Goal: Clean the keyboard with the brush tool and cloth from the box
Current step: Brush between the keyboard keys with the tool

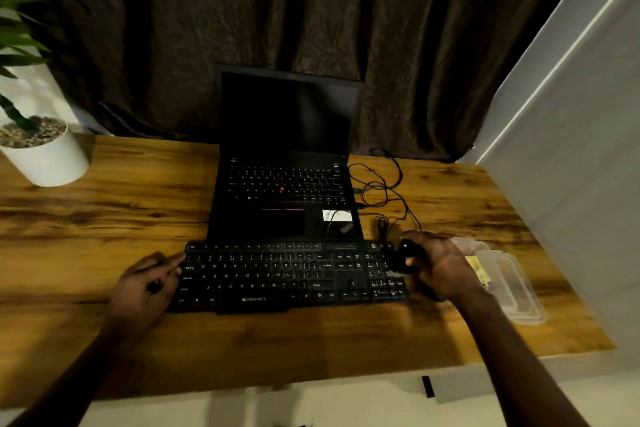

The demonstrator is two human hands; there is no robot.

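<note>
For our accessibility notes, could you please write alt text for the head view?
A person's right hand holds a rounded black brush tool over the right end of a black keyboard on a wooden desk, the left hand touching its left edge. An open black laptop stands behind it; a clear plastic box lies at right.

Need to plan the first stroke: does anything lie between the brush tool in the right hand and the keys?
Nothing visible does. The right hand holds the dark brush tool at the right end of the keyboard, by the number pad. The left hand touches only the left edge.
</note>
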